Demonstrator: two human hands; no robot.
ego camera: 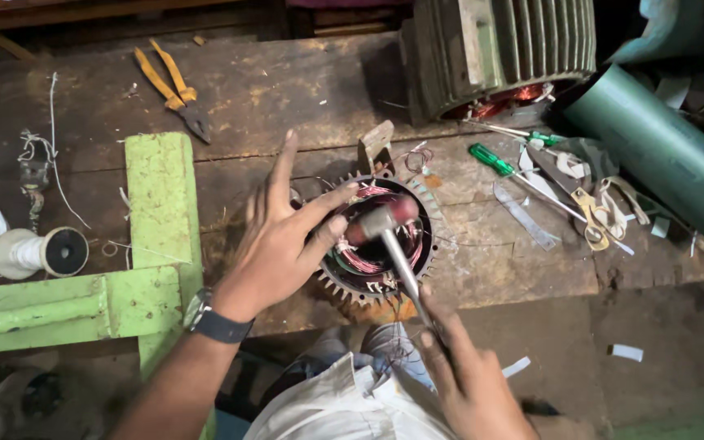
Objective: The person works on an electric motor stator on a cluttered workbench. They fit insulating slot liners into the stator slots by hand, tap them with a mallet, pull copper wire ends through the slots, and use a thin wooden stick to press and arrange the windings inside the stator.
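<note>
Two bare hands work over a small finned motor stator that sits at the front edge of a worn wooden workbench; copper windings show inside its round bore. The left hand, with a dark wristwatch on its wrist, lies spread against the stator's left side — fingers splayed, fingertips touching the rim and the coil, gripping nothing. The right hand is closed around the lower handle of a small hammer; the hammer's head is blurred and sits over the windings, though whether it touches them I cannot tell.

Just left of the stator stands a green-painted metal frame; beside that lies a spool of white thread. Yellow-handled pliers rest near the bench's back edge. Right of the stator lie a green-handled screwdriver, scissors and strips of pale insulating paper; behind them sits a larger ribbed motor housing — and, at the right, a roll of green sheet.
</note>
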